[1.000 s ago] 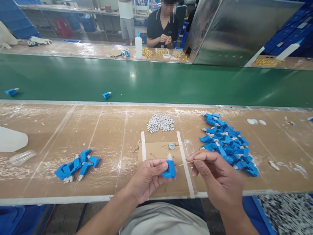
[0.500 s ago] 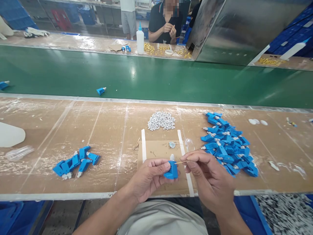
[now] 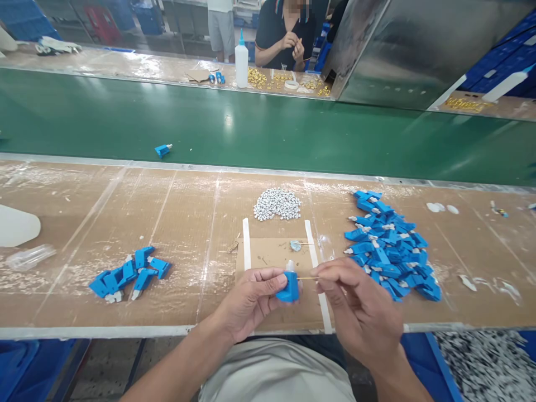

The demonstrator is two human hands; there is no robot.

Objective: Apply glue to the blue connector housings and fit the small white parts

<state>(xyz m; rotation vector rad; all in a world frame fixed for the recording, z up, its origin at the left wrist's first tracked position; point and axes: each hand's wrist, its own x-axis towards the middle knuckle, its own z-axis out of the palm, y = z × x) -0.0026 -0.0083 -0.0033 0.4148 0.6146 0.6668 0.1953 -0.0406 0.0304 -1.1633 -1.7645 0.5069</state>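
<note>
My left hand (image 3: 255,301) grips a blue plastic part (image 3: 288,287) with a whitish tip pointing up, over a cardboard sheet (image 3: 268,257). Between the thumb and fingers of my right hand (image 3: 360,307) is a thin wooden stick (image 3: 307,278), its far end at the side of the blue part. Whether the stick's end goes into the part I cannot tell. Just beyond, a light-blue blob (image 3: 295,245) with another stick lies on the cardboard. A heap of small white-grey pieces (image 3: 276,204) sits farther back.
On the right lies a large pile of blue parts (image 3: 389,245); a smaller group (image 3: 129,272) is at left. Across the table runs a green conveyor belt (image 3: 251,128) carrying a blue part (image 3: 162,150). A person (image 3: 288,42) sits opposite, beside a white bottle (image 3: 242,61).
My left hand has shifted slightly left with the blue part, and more of the stick shows between the hands. The blue part on the belt has moved a little left.
</note>
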